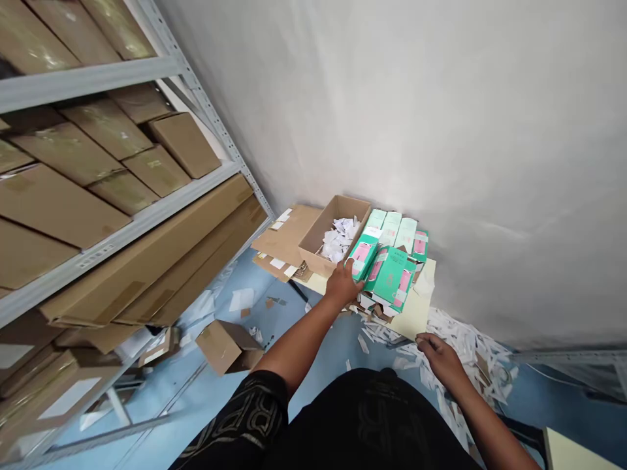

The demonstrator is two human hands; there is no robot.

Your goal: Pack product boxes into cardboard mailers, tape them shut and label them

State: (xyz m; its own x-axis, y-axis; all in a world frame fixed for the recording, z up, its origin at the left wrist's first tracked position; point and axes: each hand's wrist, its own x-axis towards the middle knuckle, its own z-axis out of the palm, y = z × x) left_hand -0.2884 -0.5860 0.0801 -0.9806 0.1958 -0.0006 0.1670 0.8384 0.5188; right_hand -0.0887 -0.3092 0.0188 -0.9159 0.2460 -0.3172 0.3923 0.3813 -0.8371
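Observation:
My left hand (341, 284) reaches out to a pile of green boxes with pink windows (392, 274) and grips one green box (361, 257) at its near end. The pile lies on a small pale yellow table (411, 314) against the white wall. Pale green boxes (392, 225) stand in a row behind the pile. My right hand (437, 353) hovers low by the table's near corner, fingers curled loosely with nothing visible in them, above scattered white paper slips (470, 352).
An open cardboard box (318, 238) with white paper scraps sits left of the green pile, with flattened cardboard (284, 238) beside it. Metal shelving (122, 228) loaded with brown cartons fills the left. A small carton (229, 346) and scraps lie on the blue floor.

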